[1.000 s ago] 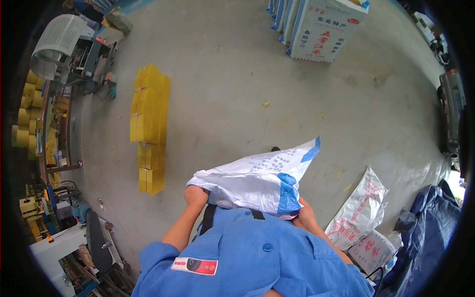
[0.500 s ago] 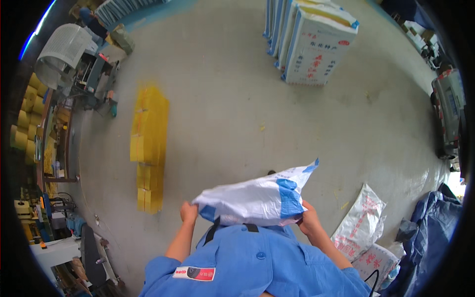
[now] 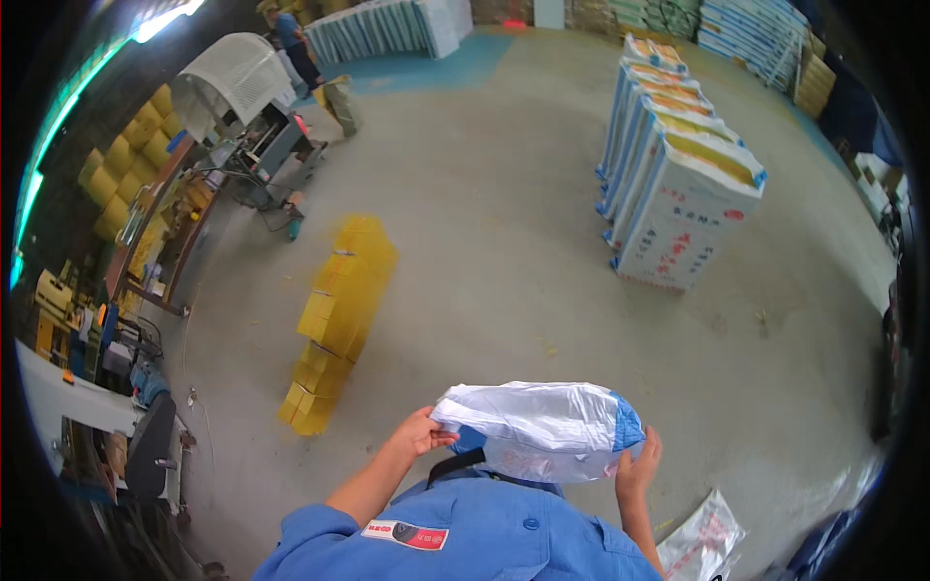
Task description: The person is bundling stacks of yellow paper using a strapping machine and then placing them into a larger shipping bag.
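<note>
A silvery white plastic sack with blue corners point(image 3: 533, 426) is held across the front of my waist. Its left end is pinched by my left hand point(image 3: 422, 432), with the thumb on top. My right hand point(image 3: 637, 463) closes on the blue corner at the other end, and some of its fingers are hidden behind the sack. The top side of the sack bulges upward and is creased. My blue work shirt point(image 3: 484, 533) shows just below it.
Several filled upright sacks point(image 3: 683, 218) stand in a row ahead to the right. Yellow bundled stacks point(image 3: 334, 324) lie ahead to the left. A machine point(image 3: 257, 126) and workbench point(image 3: 160, 232) line the left. Another sack point(image 3: 702, 542) lies on the floor at lower right. A person point(image 3: 294, 44) stands far off.
My view has tilted up and swung, so the floor objects appear lower and further right. Both hands still hold the sack, which now sits more level and looks fuller along its top.
</note>
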`<state>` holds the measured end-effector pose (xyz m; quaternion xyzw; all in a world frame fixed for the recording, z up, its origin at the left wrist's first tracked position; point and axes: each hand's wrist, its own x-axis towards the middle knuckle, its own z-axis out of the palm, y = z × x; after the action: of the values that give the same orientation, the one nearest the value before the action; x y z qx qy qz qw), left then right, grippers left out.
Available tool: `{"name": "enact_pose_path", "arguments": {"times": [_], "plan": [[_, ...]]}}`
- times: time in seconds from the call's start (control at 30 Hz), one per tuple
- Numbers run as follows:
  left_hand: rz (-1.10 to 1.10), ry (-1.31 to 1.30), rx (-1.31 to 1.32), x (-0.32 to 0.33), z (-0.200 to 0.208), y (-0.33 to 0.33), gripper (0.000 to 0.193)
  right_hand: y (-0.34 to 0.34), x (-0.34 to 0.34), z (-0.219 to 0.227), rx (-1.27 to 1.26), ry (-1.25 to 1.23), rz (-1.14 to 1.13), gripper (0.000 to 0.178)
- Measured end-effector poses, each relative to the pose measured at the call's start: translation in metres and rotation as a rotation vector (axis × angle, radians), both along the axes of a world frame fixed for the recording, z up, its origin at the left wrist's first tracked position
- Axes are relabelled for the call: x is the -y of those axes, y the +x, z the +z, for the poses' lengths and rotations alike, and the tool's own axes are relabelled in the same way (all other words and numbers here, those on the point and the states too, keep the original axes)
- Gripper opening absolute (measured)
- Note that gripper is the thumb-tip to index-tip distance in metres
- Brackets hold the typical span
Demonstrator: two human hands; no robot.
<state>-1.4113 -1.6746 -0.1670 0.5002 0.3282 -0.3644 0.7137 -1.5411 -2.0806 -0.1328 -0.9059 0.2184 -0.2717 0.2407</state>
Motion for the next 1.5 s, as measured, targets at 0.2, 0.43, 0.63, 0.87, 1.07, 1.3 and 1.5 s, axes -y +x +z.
{"name": "enact_pose_path", "arguments": {"times": [0.2, 0.43, 0.63, 0.87, 1.07, 1.3, 1.5], "plan": [[-0.087, 0.02, 0.123, 0.069, 0.057, 0.01, 0.031, 0.083, -0.046, 0.059, -0.157, 0.484, 0.883, 0.037], [0.039, 0.404, 0.408, 0.102, 0.084, 0.022, 0.024, 0.162, -0.105, 0.018, -0.487, 0.152, 1.14, 0.043], [-0.13, 0.909, 0.645, 0.087, 0.101, 0.052, 0.031, 0.189, -0.12, 0.046, -0.284, -0.099, 1.07, 0.066], [-0.704, 1.26, 0.813, 0.05, 0.074, 0.08, 0.043, 0.324, -0.075, 0.011, -0.251, -0.237, 0.911, 0.02], [-0.575, 0.845, 0.598, -0.003, 0.037, 0.186, 0.046, 0.367, -0.179, 0.152, 0.317, -0.104, 1.081, 0.034], [0.018, 0.444, 0.61, 0.001, 0.093, 0.232, 0.043, 0.388, -0.186, 0.076, -0.811, 0.32, 0.852, 0.028], [-0.153, 0.879, 1.083, -0.012, 0.102, 0.262, 0.028, 0.399, -0.252, 0.068, -0.795, 0.273, 0.854, 0.028]]}}
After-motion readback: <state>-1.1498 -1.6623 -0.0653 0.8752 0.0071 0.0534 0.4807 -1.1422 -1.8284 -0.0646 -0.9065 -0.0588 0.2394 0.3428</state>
